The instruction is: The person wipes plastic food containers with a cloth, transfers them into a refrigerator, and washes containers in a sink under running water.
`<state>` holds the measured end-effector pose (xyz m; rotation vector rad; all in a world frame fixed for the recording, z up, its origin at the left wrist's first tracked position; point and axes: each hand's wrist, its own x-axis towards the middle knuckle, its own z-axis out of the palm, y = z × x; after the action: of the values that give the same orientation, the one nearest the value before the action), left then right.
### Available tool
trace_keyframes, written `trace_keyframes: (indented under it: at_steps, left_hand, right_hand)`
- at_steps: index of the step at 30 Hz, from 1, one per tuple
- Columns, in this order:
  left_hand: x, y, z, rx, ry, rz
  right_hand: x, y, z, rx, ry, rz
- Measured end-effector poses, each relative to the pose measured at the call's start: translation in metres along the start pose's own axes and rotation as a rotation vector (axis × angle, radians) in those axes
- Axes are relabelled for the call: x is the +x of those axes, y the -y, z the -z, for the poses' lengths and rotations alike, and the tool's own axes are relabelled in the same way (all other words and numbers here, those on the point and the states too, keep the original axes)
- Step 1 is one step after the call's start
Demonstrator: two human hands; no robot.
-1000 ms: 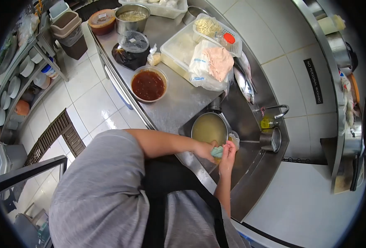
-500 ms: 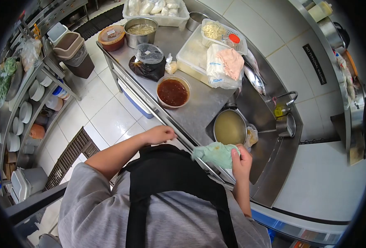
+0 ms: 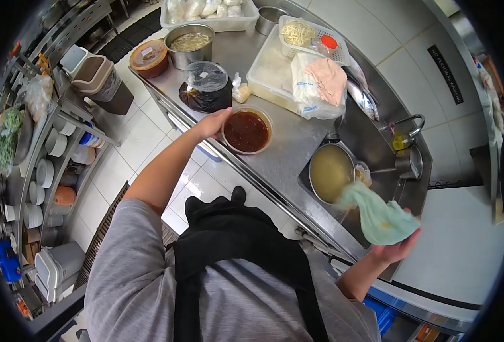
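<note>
My left hand [image 3: 213, 123] is at the left side of a round plastic tub [image 3: 247, 131] of dark red sauce, its fingers curled against the wall and rim. The tub stands upright on the steel counter [image 3: 274, 162]. Bunched in my right hand [image 3: 397, 248] is a pale green cloth [image 3: 386, 219], smeared by motion, its loose end hanging over the sink's near edge. Just beyond that end, a pot [image 3: 331, 172] of cloudy yellowish liquid sits at the sink.
Behind the tub are a dark bag [image 3: 206, 97] under a clear lid, a lidded tub [image 3: 149, 60] and a steel pot [image 3: 188, 57]. A white tray [image 3: 272, 85] holds bags and a basket. Whole fish [image 3: 361, 100] lie beside the sink [image 3: 397, 185] and its tap [image 3: 414, 119].
My left hand has moved forward from near the apron to the sauce tub. My right hand has swung right with the green cloth, away from my body and over the sink's edge.
</note>
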<state>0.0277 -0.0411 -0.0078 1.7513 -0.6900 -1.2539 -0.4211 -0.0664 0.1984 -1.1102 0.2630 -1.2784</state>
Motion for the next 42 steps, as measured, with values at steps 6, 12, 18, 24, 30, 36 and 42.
trace_keyframes:
  at_steps: [6, 12, 18, 24, 30, 36, 42]
  left_hand:
    - [0.03, -0.003, 0.009, 0.264, 0.308, -0.003]
    - [0.035, 0.0, 0.002, 0.21, 0.285, -0.089]
    - [0.034, -0.003, -0.003, 0.407, 0.146, -0.354]
    - [0.025, -0.014, -0.004, 0.437, 0.109, -0.262]
    - [0.024, -0.053, 0.011, 0.314, 0.188, -0.385]
    - [-0.002, -0.144, 0.027, 0.532, 0.343, -0.359]
    - [-0.005, -0.171, 0.04, 0.381, 0.384, -0.343]
  right_hand:
    - [0.036, -0.03, 0.058, 0.472, 0.224, -0.334]
    - [-0.01, -0.117, 0.065, 0.844, -0.759, -0.782]
    - [-0.009, -0.135, 0.048, 0.547, -0.664, -0.912]
    - [-0.036, -0.189, 0.037, 0.384, -0.796, -0.822]
    - [-0.055, -0.246, -0.005, 0.34, -0.752, -0.817]
    - [0.029, -0.27, -0.09, 0.711, -0.526, -0.547]
    - [0.082, -0.362, -0.113, 0.798, -0.184, -0.381]
